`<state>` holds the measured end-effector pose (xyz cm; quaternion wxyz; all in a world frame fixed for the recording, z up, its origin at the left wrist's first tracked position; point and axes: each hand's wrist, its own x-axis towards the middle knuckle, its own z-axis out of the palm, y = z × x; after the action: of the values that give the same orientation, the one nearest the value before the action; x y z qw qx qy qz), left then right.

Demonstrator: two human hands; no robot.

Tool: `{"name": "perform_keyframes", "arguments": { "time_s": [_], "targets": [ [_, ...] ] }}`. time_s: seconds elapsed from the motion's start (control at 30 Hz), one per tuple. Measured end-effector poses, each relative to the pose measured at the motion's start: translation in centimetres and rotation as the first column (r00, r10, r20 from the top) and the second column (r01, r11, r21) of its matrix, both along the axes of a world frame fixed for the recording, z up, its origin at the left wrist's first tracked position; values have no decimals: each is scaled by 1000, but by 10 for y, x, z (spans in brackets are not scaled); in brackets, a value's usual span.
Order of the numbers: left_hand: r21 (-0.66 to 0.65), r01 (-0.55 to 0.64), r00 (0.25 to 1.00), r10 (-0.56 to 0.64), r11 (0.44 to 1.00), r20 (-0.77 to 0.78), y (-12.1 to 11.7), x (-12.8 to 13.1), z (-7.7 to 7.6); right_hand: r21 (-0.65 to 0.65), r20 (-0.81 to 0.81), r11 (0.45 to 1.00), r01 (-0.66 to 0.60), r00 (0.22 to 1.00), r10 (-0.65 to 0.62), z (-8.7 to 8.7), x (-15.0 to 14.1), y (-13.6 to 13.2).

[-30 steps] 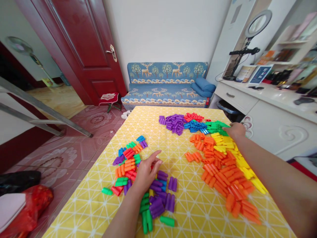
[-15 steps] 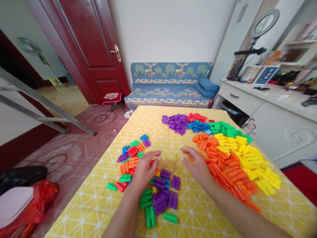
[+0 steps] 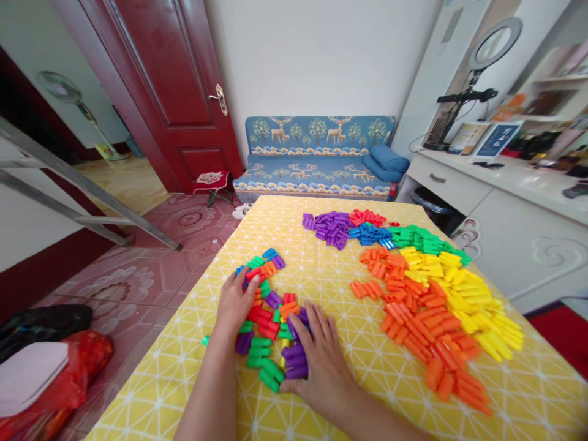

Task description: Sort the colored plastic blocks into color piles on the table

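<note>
A mixed heap of small plastic tube blocks [image 3: 266, 324] in red, green, purple, orange and blue lies on the yellow patterned tablecloth [image 3: 321, 275]. My left hand [image 3: 235, 301] rests on the heap's left side, fingers stretched and apart. My right hand [image 3: 321, 358] lies flat against the heap's right side, fingers spread over purple blocks. Sorted piles sit further right and back: purple [image 3: 328, 225], red [image 3: 367, 217], blue [image 3: 370, 234], green [image 3: 425, 241], orange [image 3: 413, 318] and yellow [image 3: 473, 300].
A blue sofa [image 3: 316, 156] stands behind the table, a dark red door [image 3: 160, 92] at the back left. A white cabinet [image 3: 505, 214] with a ring light [image 3: 493, 46] is on the right. A red bag [image 3: 68, 380] and metal rails [image 3: 87, 196] are at the left.
My right hand came back from the far green pile to the mixed heap. Both hands have pushed the loose blocks together into a tighter heap.
</note>
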<state>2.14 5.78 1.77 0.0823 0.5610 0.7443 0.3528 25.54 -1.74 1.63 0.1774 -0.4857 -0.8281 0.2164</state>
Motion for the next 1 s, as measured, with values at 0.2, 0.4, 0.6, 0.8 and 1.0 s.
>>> {"name": "perform_keyframes", "arguments": {
  "time_s": [0.2, 0.4, 0.6, 0.8, 1.0],
  "targets": [
    [3, 296, 951, -295, 955, 91, -1, 18, 15, 112, -153, 994, -10, 988, 27, -5, -4, 10],
    [-75, 578, 811, -561, 813, 168, -16, 31, 34, 66, -438, 998, 10, 899, 20, -7, 7, 6],
    [-207, 599, 799, -592, 773, 104, -22, 32, 33, -26, -515, 998, -61, 856, 39, 0, 4, 3],
    [-162, 573, 820, -564, 804, 102, -20, 34, 34, -3, -547, 999, -34, 837, 26, 0, 0, 6],
    [97, 655, 734, -661, 750, 153, -25, 62, 53, 46, -634, 988, 150, 769, -87, -5, 0, 12]
  ]
}}
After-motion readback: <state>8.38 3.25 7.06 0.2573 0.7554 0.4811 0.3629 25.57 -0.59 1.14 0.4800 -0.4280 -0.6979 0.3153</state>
